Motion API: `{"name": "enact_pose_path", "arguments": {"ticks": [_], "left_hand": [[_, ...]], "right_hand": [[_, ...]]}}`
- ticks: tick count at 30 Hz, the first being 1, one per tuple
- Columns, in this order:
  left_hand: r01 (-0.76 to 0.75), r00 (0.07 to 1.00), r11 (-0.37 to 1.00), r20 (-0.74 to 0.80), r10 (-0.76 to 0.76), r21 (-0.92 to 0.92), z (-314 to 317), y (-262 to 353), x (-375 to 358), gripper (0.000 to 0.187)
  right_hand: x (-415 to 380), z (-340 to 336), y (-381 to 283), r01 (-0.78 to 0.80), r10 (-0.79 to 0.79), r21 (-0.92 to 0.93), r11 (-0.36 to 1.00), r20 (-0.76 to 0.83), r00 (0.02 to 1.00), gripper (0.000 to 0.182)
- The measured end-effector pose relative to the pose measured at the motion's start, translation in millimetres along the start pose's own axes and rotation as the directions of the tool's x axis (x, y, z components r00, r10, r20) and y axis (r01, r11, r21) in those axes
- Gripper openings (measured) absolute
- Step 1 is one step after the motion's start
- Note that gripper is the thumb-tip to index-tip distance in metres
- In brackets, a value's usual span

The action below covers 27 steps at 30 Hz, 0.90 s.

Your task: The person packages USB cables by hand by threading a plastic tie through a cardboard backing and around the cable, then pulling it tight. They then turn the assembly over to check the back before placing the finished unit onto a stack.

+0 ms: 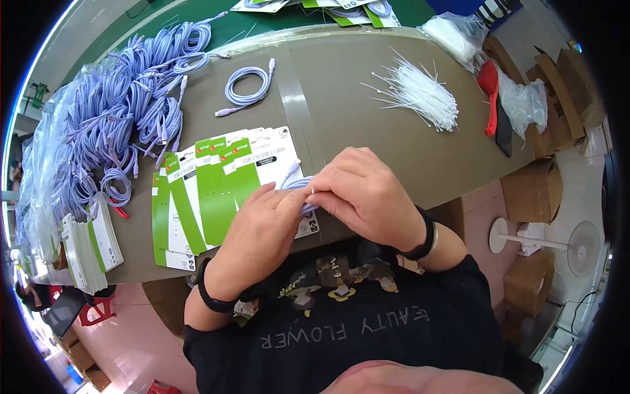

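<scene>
A coiled lavender USB-C cable (pixel 296 184) lies over a green and white packaging card (pixel 269 154) near the table's front edge. My left hand (pixel 266 220) is closed on the coil from the left, its fingertips partly hidden. My right hand (pixel 364 194) pinches at the coil's right side, thumb and forefinger together; a small white tip between them looks like part of a zip tie. Both hands meet over the coil. More packaging cards (pixel 216 190) lie overlapped in a row just left of my hands, printed "USB-C to USB-C cable".
A large heap of lavender cables (pixel 125 98) fills the table's left side. One loose coiled cable (pixel 249 87) lies farther back. White zip ties (pixel 420 92) are piled at right, near a red-handled tool (pixel 489 92). Stacked cards (pixel 85 249) stand at front left. Cardboard boxes (pixel 531 190) line the right.
</scene>
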<state>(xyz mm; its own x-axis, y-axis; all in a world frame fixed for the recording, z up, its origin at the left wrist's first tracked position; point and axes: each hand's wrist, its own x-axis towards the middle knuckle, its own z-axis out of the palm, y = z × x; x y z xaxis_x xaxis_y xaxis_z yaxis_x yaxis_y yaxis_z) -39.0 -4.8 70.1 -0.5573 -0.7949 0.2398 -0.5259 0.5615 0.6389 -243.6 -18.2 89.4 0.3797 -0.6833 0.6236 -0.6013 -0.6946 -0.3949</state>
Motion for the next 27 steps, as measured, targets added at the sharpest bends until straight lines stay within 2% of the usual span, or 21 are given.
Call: {"name": "enact_pose_path", "arguments": {"ticks": [2,3,6,7,8,9,10,11,14,15,18,27], "left_hand": [[0.114,0.990,0.985,-0.073,-0.124,-0.131,6,0,-3,0.036],[0.120,0.989,0.984,-0.066,-0.129,-0.132,10,-3,-6,0.036],[-0.149,0.981,0.986,-0.138,0.138,-0.073,17,-15,-14,0.031],[-0.145,0.982,0.986,-0.131,0.134,-0.081,17,-16,-15,0.031],[-0.156,0.982,0.985,-0.122,0.146,-0.079,17,-16,-15,0.030],[-0.166,0.981,0.983,-0.112,0.157,-0.078,17,-16,-15,0.029],[-0.177,0.980,0.981,-0.101,0.169,-0.076,18,-16,-16,0.028],[-0.171,0.982,0.982,-0.094,0.163,-0.086,19,-17,-17,0.028],[-0.185,0.982,0.981,-0.057,0.182,-0.061,24,-19,-20,0.028],[-0.180,0.983,0.981,-0.054,0.176,-0.067,25,-19,-20,0.028],[-0.157,0.987,0.987,-0.028,0.156,-0.039,22,-18,-19,0.029],[-0.127,0.991,0.991,-0.039,0.125,-0.046,22,-17,-18,0.029]], "right_hand": [[-6,8,9,-0.067,0.035,0.164,0.984,0.191,0.981,0.013],[-7,9,10,-0.075,0.041,0.169,0.983,0.194,0.980,0.013],[-6,5,10,-0.120,0.076,0.294,0.948,0.158,0.984,0.010],[-5,2,10,-0.131,0.085,0.294,0.947,0.162,0.983,0.010],[-3,-1,10,-0.321,0.214,0.497,0.806,0.262,0.941,0.009],[-2,-4,10,-0.490,0.306,0.644,0.588,0.384,0.871,0.008],[-2,-5,12,-0.618,0.354,0.722,0.313,0.515,0.781,0.008],[-3,-4,14,-0.626,0.361,0.718,0.304,0.520,0.774,0.008],[-5,-2,22,-0.458,0.139,0.718,0.524,0.458,0.878,0.011],[-7,0,23,-0.465,0.144,0.717,0.519,0.463,0.874,0.011],[-10,5,22,-0.307,0.150,0.528,0.792,0.319,0.936,0.015],[-16,10,16,-0.277,0.144,0.451,0.848,0.306,0.941,0.017]]}}
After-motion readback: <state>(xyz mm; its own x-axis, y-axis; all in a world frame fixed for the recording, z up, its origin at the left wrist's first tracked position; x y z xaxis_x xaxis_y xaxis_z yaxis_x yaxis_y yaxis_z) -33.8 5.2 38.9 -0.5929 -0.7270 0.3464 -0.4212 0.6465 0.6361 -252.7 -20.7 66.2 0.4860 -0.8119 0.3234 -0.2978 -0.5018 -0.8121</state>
